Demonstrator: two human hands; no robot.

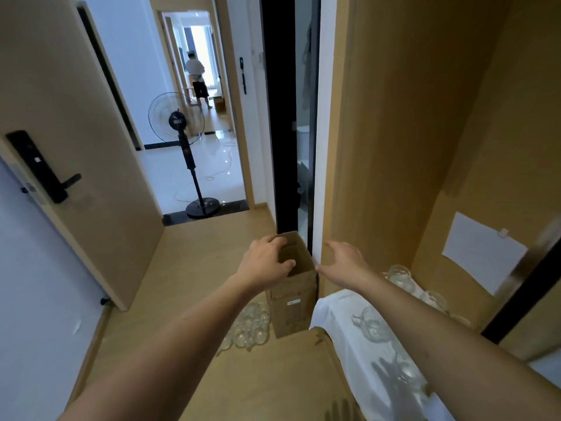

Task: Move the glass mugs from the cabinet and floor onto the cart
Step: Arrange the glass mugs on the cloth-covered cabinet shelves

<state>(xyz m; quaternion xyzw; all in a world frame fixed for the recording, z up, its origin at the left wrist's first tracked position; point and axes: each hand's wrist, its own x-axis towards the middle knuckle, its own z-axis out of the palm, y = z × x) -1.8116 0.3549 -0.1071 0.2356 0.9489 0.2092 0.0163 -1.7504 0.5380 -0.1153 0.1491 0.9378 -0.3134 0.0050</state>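
Note:
A tall open cardboard box (293,302) stands on the wooden floor against the door frame. My left hand (264,259) lies over its left rim, fingers and thumb curled over the edge. My right hand (343,262) hovers at the box's right side, fingers spread, thumb touching the near right corner. A cluster of clear glass mugs (250,328) sits on the floor just left of the box. More glass mugs (375,325) rest on a surface covered by a white cloth (331,311) at the right. Further mugs (400,276) stand behind it by the wooden cabinet wall.
An open door (76,165) with a black handle stands at the left. A pedestal fan (189,153) stands in the doorway ahead, with a person far down the hall. A paper sheet (482,253) hangs on the wooden cabinet at the right.

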